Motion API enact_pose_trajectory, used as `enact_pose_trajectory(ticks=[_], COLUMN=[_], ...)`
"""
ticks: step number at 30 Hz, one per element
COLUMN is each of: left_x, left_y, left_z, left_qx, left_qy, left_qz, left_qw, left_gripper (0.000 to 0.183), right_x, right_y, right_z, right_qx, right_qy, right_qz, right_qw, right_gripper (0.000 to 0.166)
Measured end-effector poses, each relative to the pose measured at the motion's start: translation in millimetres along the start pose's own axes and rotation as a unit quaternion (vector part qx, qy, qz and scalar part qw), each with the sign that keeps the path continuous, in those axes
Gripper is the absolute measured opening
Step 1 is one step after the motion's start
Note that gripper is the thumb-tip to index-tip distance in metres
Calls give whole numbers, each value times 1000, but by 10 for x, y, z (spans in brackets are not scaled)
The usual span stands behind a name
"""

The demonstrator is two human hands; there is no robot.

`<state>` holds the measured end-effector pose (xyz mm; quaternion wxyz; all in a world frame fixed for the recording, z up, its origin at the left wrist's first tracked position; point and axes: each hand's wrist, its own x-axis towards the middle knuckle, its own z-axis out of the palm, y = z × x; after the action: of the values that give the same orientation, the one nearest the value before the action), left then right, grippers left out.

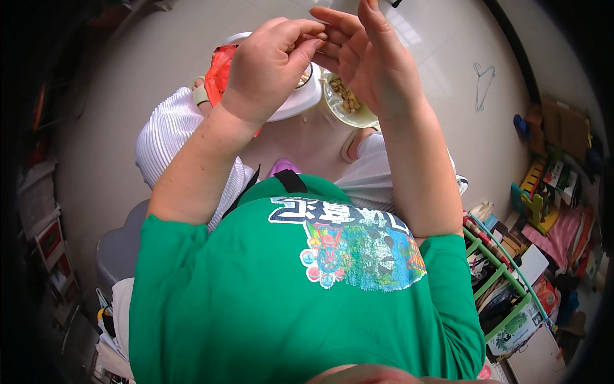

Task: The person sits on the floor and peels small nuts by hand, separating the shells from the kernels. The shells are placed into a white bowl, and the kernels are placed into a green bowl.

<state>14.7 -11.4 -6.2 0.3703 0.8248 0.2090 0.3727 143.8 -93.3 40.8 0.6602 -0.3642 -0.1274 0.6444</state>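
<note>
My left hand [273, 62] is raised before me, back upward, with thumb and forefinger pinched on a small brown piece [322, 36], maybe a nut. Close on its right, my right hand [374, 62] is turned palm up with fingers apart, and nothing shows in it. Below the hands stands a white stool [300, 101], mostly covered by my left hand. On it is a dark-rimmed bowl [311, 72] of pale pieces, only partly visible. A red plastic bag [220, 67] hangs at the stool's left side. Brown shell-like scraps [346, 96] lie in a bin with a clear liner [331, 108].
A wire clothes hanger [483, 86] lies on the tiled floor at the right. Beyond it are a cardboard box [566, 125] and a green rack [501, 273] crowded with household things. A grey seat [122, 245] is at my left. My knees flank the stool.
</note>
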Motion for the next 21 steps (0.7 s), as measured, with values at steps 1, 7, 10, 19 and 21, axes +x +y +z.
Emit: enact_pose_trajectory(ticks=[1,7,10,19,21], left_x=[-1,17,15,44,47], left_y=[-5,22,64,63,76], left_z=[2,-36,-64,-99,-86], left_qx=[-37,-150,-157,-175,-179], left_qy=[12,22,4,4,12], left_qz=[-11,-43,-44,-6,7], left_qw=[999,987,987,985,984], left_gripper=[15,13,17,15,14], right_x=[-25,-11,14,-29,-35], right_y=[10,34,10,-24,-4], right_z=[46,-140,-212,-176,-132], right_qx=[-6,-221,-232,-169,-176], right_qy=[3,30,14,8,19], right_qz=[-19,-84,-52,-50,-44], right_qw=[1000,971,971,984,983], right_gripper=[44,30,25,23,23])
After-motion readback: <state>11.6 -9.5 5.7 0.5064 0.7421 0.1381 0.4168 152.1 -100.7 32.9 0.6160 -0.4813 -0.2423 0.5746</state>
